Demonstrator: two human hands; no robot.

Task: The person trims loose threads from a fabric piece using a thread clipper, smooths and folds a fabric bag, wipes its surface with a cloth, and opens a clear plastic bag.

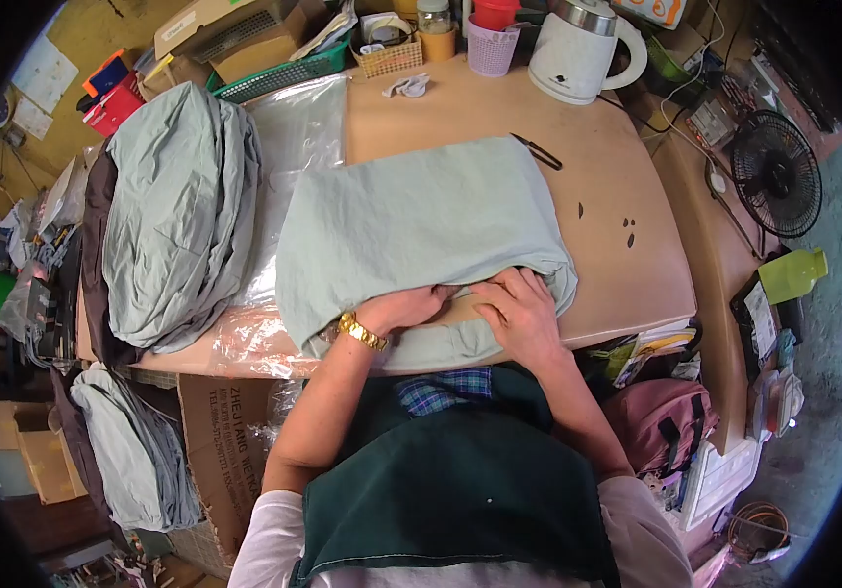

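A white kettle (570, 61) stands toward the far side of the table (627, 284); black snips (539, 153) lie at the pale grey-green cloth's (421, 211) far right corner; clear plastic (301, 137) and a crumpled heap (181, 216) lie leftward; the cloth rests at the near edge, smooth on top, gathered around its front opening; the left hand's (411, 306) fingers are tucked inside, grip hidden; the right hand's (521, 316) fingers curl at the fold, though whether they pinch it I cannot tell.
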